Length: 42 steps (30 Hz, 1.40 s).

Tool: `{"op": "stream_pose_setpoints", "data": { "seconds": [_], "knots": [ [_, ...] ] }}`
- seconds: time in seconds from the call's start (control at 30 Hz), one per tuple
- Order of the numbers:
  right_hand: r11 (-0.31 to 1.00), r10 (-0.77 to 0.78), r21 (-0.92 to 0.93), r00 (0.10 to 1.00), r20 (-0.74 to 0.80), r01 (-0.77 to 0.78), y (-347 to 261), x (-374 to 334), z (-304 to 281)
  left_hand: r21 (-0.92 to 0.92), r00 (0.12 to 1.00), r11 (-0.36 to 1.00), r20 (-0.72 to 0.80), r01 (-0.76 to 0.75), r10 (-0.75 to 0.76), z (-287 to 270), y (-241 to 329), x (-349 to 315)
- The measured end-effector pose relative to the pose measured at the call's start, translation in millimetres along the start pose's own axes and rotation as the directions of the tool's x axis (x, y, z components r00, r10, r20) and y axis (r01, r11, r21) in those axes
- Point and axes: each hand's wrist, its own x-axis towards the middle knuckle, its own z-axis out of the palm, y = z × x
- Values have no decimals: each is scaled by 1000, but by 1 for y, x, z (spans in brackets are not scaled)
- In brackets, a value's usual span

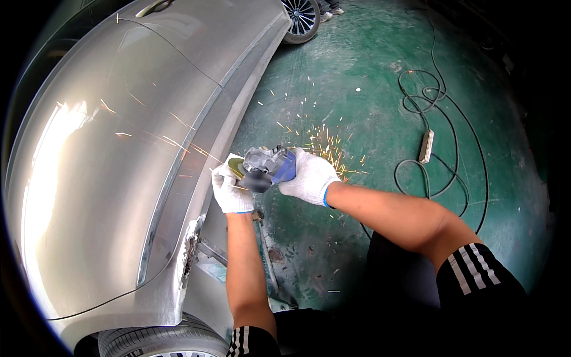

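Note:
Both my hands wear white knit gloves and hold a blue and grey angle grinder (269,166). My right hand (310,178) wraps the grinder's body from the right. My left hand (231,189) grips its front end by the guard, close against the lower edge of a silver car's side panel (119,178). Orange sparks (327,149) scatter over the green floor behind the tool and streak across the car body. The grinding disc itself is hidden under my left hand.
A torn, bare-metal patch (191,247) shows low on the car near the rear tyre (154,342). A black cable loops to a white power strip (426,146) on the green floor (369,77). A front wheel (301,18) sits at the top.

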Motion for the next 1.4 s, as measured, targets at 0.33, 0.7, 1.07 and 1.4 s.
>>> {"op": "stream_pose_setpoints", "data": {
  "seconds": [0.33,0.7,1.07,1.4],
  "knots": [
    [1000,-6,-29,1000,-15,5,9,6,5,-57,999,998,43,-12,14,12,3,-2],
    [999,48,-21,999,14,-48,1,2,-3,31,998,998,-11,-54,54,5,1,3],
    [999,15,-34,999,-46,-17,17,12,12,61,999,997,11,-43,42,12,10,1],
    [999,33,-21,999,-14,-33,10,8,5,84,998,994,29,-66,64,10,5,2]
  ]
}}
